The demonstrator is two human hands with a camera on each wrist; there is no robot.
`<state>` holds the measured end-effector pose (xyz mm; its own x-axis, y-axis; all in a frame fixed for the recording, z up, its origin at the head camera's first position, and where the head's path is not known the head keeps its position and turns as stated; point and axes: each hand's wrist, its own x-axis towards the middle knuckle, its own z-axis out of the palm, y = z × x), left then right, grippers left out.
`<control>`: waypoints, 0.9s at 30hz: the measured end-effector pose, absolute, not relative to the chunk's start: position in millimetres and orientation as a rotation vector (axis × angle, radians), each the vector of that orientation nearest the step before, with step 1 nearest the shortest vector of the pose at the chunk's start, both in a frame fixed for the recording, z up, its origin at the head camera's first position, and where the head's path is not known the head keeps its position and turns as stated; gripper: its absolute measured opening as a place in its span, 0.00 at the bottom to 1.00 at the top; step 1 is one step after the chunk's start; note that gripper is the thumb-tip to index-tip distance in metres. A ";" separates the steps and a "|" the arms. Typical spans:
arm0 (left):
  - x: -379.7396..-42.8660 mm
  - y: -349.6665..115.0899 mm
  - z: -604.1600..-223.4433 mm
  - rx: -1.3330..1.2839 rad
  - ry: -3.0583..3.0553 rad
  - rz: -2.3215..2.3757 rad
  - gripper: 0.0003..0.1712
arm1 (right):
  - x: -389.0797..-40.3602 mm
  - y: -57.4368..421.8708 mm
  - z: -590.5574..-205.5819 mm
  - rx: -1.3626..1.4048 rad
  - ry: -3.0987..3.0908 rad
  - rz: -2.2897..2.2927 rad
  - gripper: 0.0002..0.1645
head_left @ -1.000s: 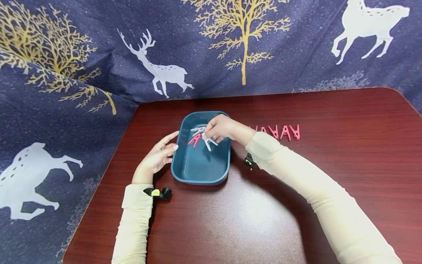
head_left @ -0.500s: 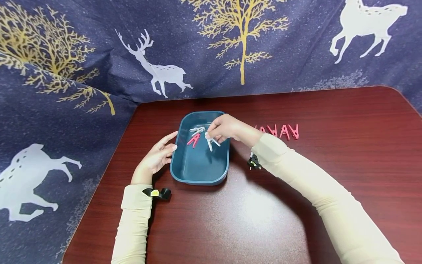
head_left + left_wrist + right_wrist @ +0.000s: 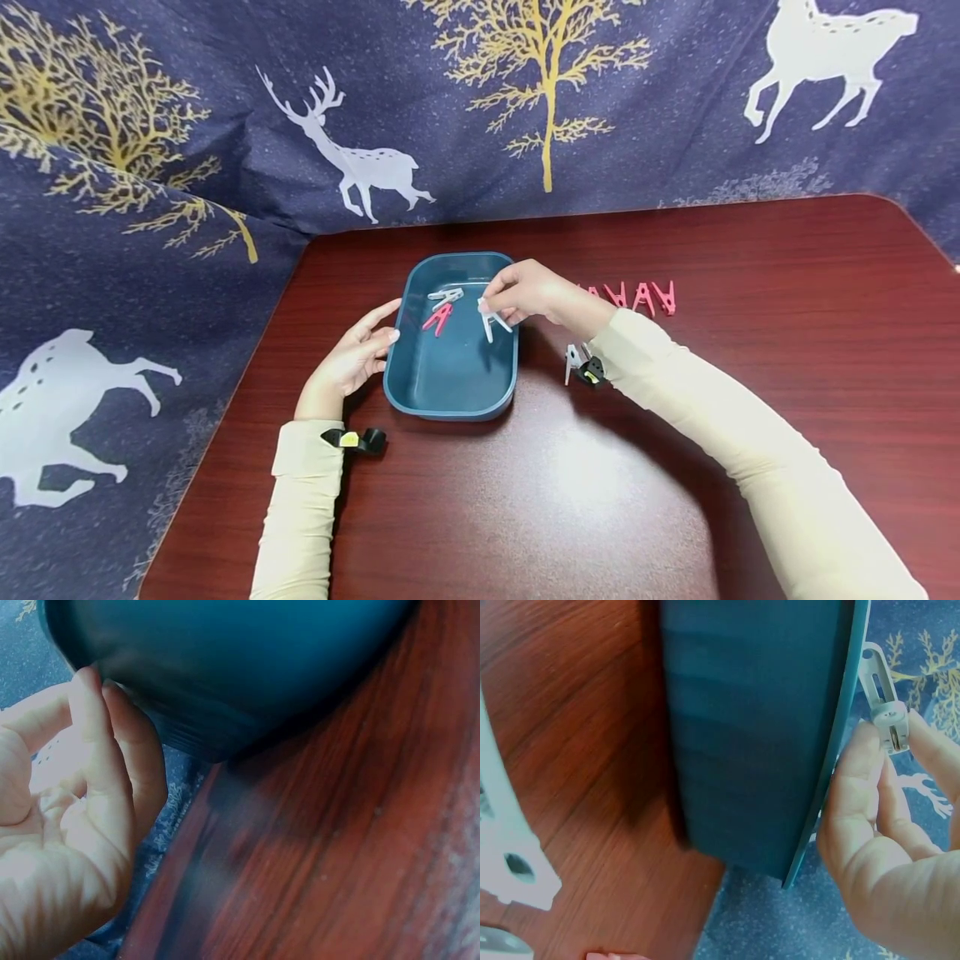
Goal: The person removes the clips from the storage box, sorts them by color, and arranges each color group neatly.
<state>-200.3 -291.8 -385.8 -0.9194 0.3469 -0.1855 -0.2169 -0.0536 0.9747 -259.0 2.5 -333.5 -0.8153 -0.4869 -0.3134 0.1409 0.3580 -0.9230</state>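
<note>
My right hand (image 3: 534,292) pinches a white clothespin (image 3: 492,319) over the right part of a blue plastic bin (image 3: 450,375), its legs pointing down toward me. In the right wrist view this clothespin (image 3: 885,709) sits between thumb and fingers, beside the bin's rim (image 3: 847,697). Inside the bin lie another white clothespin (image 3: 447,296) and a red clothespin (image 3: 438,318), close together. My left hand (image 3: 348,360) touches the bin's left side with its fingertips; in the left wrist view the fingers (image 3: 101,750) rest against the outer wall.
Several red clothespins (image 3: 642,298) form a row on the table right of the bin, partly hidden by my right forearm. A white clothespin (image 3: 572,360) lies beside the right wrist camera (image 3: 591,371). A patterned cloth (image 3: 480,108) hangs behind the dark red table (image 3: 787,275).
My right hand has moved right with the white clothespin, away from the two clothespins in the bin. Beside my right wrist more of a white clothespin shows. My left hand stays at the bin.
</note>
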 end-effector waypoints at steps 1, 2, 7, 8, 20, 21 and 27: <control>-200.2 -291.8 -385.5 0.139 1.851 2.028 0.34 | -258.3 4.0 -333.1 -0.299 2.072 -1.494 0.14; -200.2 -291.7 -385.0 0.141 1.854 2.026 0.34 | -257.7 5.4 -332.9 -0.300 2.073 -1.501 0.14; -200.5 -290.5 -383.6 0.144 1.854 2.023 0.34 | -254.7 12.4 -335.3 -0.287 2.059 -1.538 0.14; -200.4 -290.3 -383.5 0.141 1.855 2.024 0.34 | -254.0 13.9 -336.0 -0.290 2.055 -1.542 0.14; -202.1 -293.0 -388.8 0.148 1.841 2.050 0.34 | -244.2 34.0 -336.9 -0.296 1.997 -1.626 0.15; -202.6 -293.9 -390.3 0.150 1.835 2.057 0.33 | -243.7 35.2 -336.7 -0.296 1.994 -1.632 0.15; -205.8 -297.3 -397.6 0.166 1.809 2.078 0.33 | -241.3 40.4 -335.5 -0.292 2.006 -1.628 0.17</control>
